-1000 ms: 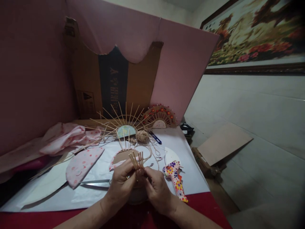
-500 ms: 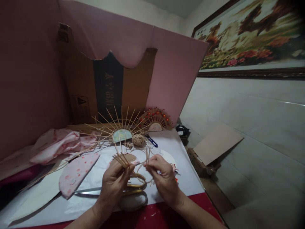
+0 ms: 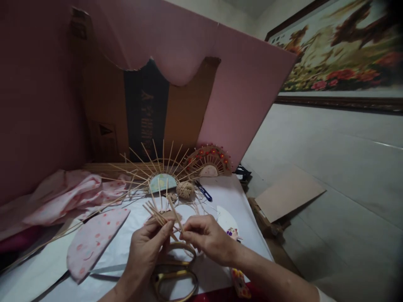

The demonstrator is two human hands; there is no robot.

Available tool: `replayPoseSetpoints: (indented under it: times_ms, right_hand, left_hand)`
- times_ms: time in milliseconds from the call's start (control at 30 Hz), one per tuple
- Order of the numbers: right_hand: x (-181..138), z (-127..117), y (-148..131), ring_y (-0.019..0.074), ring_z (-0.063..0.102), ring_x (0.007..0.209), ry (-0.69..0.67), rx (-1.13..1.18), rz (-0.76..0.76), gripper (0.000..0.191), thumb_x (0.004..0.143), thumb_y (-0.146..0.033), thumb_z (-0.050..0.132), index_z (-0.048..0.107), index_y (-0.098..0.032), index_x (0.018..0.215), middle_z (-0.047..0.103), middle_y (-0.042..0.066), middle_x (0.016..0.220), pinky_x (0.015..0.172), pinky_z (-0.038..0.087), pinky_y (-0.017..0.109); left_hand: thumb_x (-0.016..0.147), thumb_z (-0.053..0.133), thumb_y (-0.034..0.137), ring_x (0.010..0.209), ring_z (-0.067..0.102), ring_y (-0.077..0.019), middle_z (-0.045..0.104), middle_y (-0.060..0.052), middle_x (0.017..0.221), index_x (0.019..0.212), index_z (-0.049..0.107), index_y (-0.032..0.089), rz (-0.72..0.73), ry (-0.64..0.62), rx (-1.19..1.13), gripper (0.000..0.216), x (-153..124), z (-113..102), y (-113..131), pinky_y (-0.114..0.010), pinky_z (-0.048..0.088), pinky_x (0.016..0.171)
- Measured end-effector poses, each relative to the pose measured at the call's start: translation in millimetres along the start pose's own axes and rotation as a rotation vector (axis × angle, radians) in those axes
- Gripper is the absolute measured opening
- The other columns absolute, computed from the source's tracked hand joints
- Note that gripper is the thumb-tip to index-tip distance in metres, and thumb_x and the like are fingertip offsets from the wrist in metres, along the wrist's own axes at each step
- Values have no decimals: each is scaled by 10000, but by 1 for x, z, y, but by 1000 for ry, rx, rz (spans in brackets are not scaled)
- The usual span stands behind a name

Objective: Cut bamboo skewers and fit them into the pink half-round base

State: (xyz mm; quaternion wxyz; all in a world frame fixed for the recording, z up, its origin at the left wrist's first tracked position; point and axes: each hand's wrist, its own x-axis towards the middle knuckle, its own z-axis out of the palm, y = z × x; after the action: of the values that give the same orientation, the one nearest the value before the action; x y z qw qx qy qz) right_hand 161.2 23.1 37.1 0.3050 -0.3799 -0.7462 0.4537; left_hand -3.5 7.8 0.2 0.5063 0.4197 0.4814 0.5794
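My left hand point(image 3: 146, 249) is closed around a small bundle of thin wooden sticks point(image 3: 151, 212), which fan up and away from me. Beside it, my right hand point(image 3: 206, 237) pinches a few similar sticks point(image 3: 174, 209) close to that bundle. Whether the two groups touch cannot be made out. Just under the hands lie scissors with gold handles point(image 3: 176, 274); my left forearm covers part of their blades. Behind my fingers a brown cardboard piece point(image 3: 168, 215) is partly hidden. A pink dotted half-round fabric piece point(image 3: 94, 241) lies to the left.
Farther back are a half-disc with radiating sticks point(image 3: 163, 183), a twine ball point(image 3: 185, 191), a blue utility knife point(image 3: 204, 191) and a fan with red flowers point(image 3: 209, 156). Crumpled pink cloth point(image 3: 85, 191) lies left. Cardboard point(image 3: 185, 113) leans against the pink panel behind.
My right hand has moved left with its sticks, up beside my left hand's bundle. These sticks now lean left. The camera view has shifted slightly.
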Motion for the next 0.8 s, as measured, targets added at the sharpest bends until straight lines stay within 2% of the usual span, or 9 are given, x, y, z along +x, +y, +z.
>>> replayPoseSetpoints:
  times_ms: [100, 167, 267, 333, 433, 533, 600, 667, 800]
  right_hand:
    - [-1, 8, 7, 94, 435, 611, -26, 34, -13, 173, 826, -216, 559, 617, -151, 677, 495, -30, 613, 579, 354, 208]
    - [1, 8, 13, 87, 409, 592, -16, 87, 22, 180, 835, -217, 546, 607, -152, 678, 478, -36, 611, 565, 339, 204]
    - [-1, 8, 16, 81, 386, 562, -26, 80, 42, 186, 828, -204, 549, 594, -154, 654, 454, -44, 582, 538, 315, 200]
    - [-5, 8, 15, 84, 415, 578, -34, 8, 3, 195, 811, -186, 566, 589, -150, 620, 477, -39, 583, 558, 326, 203]
    - [-4, -2, 14, 87, 454, 566, 9, -155, -34, 196, 789, -169, 580, 605, -147, 596, 517, -32, 569, 549, 339, 202]
    - [19, -33, 20, 84, 477, 512, 129, -328, -25, 161, 753, -143, 594, 619, -152, 594, 529, -39, 524, 498, 347, 187]
    - [46, -64, 31, 84, 490, 480, 329, -421, 24, 169, 746, -120, 580, 603, -153, 582, 528, -43, 501, 484, 370, 184]
    - [79, -97, 46, 92, 503, 477, 456, -459, 57, 114, 784, -129, 550, 620, -151, 697, 537, -41, 525, 481, 395, 192]
    - [139, -145, 77, 126, 596, 652, 589, -548, 126, 143, 885, -229, 530, 604, -118, 934, 625, 26, 799, 596, 501, 265]
  left_hand:
    - [600, 748, 426, 458, 433, -82, 589, -18, 590, 753, 723, 133, -44, -26, -58, 332, -2, 1, -2, -175, 324, 378]
    - [601, 749, 427, 468, 445, -79, 609, -28, 632, 780, 725, 141, -95, -28, -90, 338, -4, 3, -3, -169, 328, 386]
    - [587, 752, 446, 417, 402, -62, 535, 5, 511, 701, 710, 129, -164, -61, -94, 339, -8, 7, -2, -159, 294, 366]
    - [580, 755, 446, 378, 362, -52, 467, 30, 436, 635, 686, 122, -173, -88, -75, 336, -10, 10, -1, -158, 265, 346]
    - [595, 744, 451, 349, 344, -54, 442, 48, 406, 659, 672, 134, -184, -61, -78, 332, -10, 9, 0, -161, 252, 323]
    - [607, 735, 463, 363, 355, -57, 460, 52, 432, 682, 663, 141, -191, 6, -82, 338, -7, 4, -2, -160, 277, 324]
    - [610, 738, 456, 414, 412, -69, 537, 24, 519, 715, 680, 139, -158, 6, -56, 338, -6, 2, -3, -162, 320, 346]
    - [614, 741, 438, 458, 455, -82, 606, -6, 622, 814, 712, 148, -96, -15, -30, 354, -7, 3, -4, -168, 351, 367]
    - [642, 723, 413, 575, 562, -148, 669, -49, 749, 908, 736, 173, 39, -25, 38, 359, -11, 7, -5, -208, 450, 447]
